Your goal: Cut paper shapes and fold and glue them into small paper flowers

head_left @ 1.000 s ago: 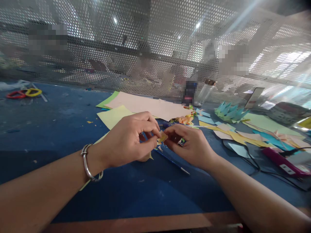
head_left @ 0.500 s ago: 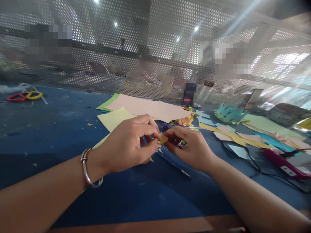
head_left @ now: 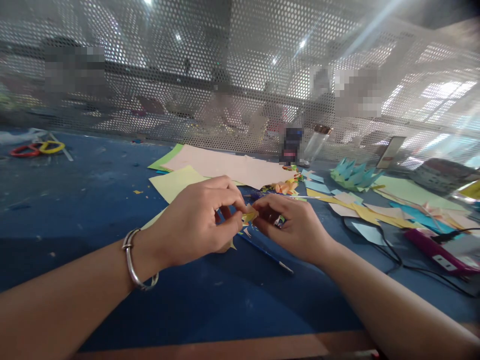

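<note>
Between my fingertips is a small folded piece of yellow paper. My left hand, with a silver bangle on the wrist, pinches its left side. From the other side, my right hand pinches it between thumb and fingers. Just beneath the hands, a slim blue paintbrush-like stick lies on the blue table. Small paper scraps lie around there, partly covered by my hands. Behind my left hand spreads a pale yellow sheet, partly hidden by it.
A large pale pink sheet lies farther back. Scissors rest at far left. On the right are a blue-green paper flower, paper strips, a purple power strip and its black cable. A perforated metal screen stands behind.
Both hands stay almost in place. My left fingertips have shifted slightly left, and more of the yellow paper shows between the hands.
</note>
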